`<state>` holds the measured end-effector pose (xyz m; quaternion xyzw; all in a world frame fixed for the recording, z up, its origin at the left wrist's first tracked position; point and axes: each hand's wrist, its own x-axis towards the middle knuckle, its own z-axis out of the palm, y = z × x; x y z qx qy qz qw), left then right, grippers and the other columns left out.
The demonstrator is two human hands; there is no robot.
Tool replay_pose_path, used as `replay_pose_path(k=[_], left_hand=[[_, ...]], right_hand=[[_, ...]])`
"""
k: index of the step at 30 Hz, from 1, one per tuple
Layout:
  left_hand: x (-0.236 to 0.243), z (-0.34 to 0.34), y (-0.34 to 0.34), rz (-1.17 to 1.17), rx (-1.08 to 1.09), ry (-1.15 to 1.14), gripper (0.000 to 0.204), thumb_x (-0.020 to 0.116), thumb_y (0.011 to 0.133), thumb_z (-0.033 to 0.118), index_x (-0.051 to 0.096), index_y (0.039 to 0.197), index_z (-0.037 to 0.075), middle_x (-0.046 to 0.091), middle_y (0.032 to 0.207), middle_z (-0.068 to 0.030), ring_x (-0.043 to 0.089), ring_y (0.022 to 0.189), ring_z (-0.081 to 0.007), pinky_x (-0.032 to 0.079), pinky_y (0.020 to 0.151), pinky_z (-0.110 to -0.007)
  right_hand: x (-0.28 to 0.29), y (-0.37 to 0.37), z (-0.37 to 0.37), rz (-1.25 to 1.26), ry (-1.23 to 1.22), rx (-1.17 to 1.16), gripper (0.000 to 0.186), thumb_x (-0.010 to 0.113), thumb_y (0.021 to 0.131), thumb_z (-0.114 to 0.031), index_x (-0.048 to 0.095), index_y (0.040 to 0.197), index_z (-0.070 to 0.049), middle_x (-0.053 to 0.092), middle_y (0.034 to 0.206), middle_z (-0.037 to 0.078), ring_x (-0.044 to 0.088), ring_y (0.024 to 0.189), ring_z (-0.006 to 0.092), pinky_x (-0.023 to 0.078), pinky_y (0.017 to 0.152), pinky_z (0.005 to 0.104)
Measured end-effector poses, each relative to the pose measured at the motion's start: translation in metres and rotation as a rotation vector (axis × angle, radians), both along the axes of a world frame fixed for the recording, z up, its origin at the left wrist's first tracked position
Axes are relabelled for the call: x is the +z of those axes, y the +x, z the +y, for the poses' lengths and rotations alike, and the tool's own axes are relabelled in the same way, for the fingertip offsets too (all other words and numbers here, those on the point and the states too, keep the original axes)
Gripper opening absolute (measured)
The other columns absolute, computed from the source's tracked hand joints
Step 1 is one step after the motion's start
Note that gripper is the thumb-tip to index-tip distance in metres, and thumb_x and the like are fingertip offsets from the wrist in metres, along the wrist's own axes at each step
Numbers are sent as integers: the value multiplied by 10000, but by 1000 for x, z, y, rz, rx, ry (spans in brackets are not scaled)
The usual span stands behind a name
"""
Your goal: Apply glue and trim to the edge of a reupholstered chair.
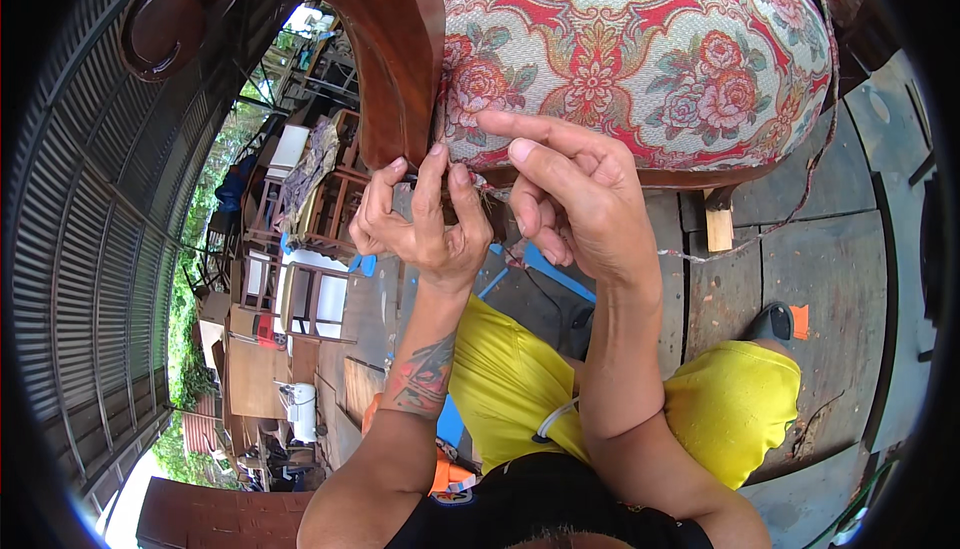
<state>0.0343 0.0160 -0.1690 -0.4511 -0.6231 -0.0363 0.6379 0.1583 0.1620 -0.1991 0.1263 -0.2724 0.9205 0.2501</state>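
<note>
A floral upholstered seat (590, 59) in red, cream and gold fills the top of the view, beside a carved, polished brown wooden chair part (395, 59). At the corner where wood and fabric meet is my left hand (430, 224), its fingers bent and fingertips close together at the seat's edge; what they pinch is too small to make out. Just right of it hovers my right hand (585, 189), index finger and thumb stretched apart, the other fingers loosely curled. A thin braided cord (828, 139) follows the seat's right side, then hangs and passes behind my right wrist.
Below the seat, a pale wooden block (719, 229) shows under its edge. Grey boards (820, 289) form the floor, with an orange scrap (799, 322) near my foot. Wooden chair frames (325, 184) and a white tank-like container (299, 411) stand left, beside a corrugated metal wall (90, 229).
</note>
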Motion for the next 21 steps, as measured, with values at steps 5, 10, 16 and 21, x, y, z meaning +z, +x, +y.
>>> replay_pose_path(k=[5,10,16,21], left_hand=[[-2,3,1,-21,-16,29,283,812,883,271,752,1140,170,614,1180,-90,570,1133,-249,285,989,-418],[-2,0,3,-66,-17,22,287,825,865,263,726,1105,142,628,1169,-89,577,1143,-240,284,987,-416],[-1,-4,1,-148,-72,-6,346,769,908,365,703,1131,108,650,1187,-92,582,1162,-239,291,986,-420],[-3,-3,3,-166,-92,9,518,671,948,563,686,1173,97,656,1180,-100,583,1183,-256,297,993,-437]], right_hand=[[-2,-4,-2,-68,94,14,384,584,1028,-157,645,1324,79,637,664,40,500,435,64,378,394,231],[0,-11,-9,-80,208,-12,392,579,1026,-136,632,1315,123,646,708,37,546,520,59,432,453,238],[4,-17,-23,-17,199,-24,388,563,1021,-102,618,1322,136,702,800,81,627,683,70,501,547,285],[3,-22,-26,-22,272,-97,355,547,984,-76,649,1263,118,654,660,152,627,667,75,505,565,324]])
